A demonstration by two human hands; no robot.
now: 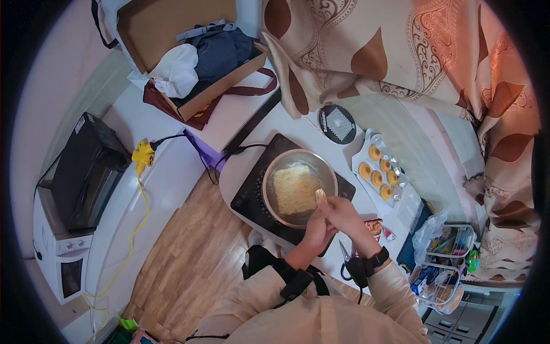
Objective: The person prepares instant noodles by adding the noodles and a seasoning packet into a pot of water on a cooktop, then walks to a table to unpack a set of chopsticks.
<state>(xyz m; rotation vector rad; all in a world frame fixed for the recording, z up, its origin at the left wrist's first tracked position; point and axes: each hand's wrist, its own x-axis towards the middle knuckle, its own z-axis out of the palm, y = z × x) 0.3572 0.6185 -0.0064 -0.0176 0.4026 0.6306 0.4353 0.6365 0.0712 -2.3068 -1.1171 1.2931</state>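
Observation:
A square block of dry-looking instant noodles [293, 189] sits in liquid inside a round metal pot [267, 198]. The pot stands on a black induction cooktop [251, 194]. Over the pot's near right edge, my right hand [344, 217] is closed on a small shiny sachet [320, 195], whose end points up toward the noodles. My left hand [317, 234] is closed right up against the right one, just below the sachet. Its fingertips are partly hidden, so what they hold cannot be made out. Scissors [345, 252] lie near my right wrist, beside a red printed wrapper [374, 228].
Right of the cooktop is a tray of small round tarts [376, 179], with a dark round trivet-like disc [337, 124] behind it. An open cardboard box [229, 79] holds clothing. A yellow extension cord [143, 156] runs down the left side. Wire baskets [444, 275] stand far right.

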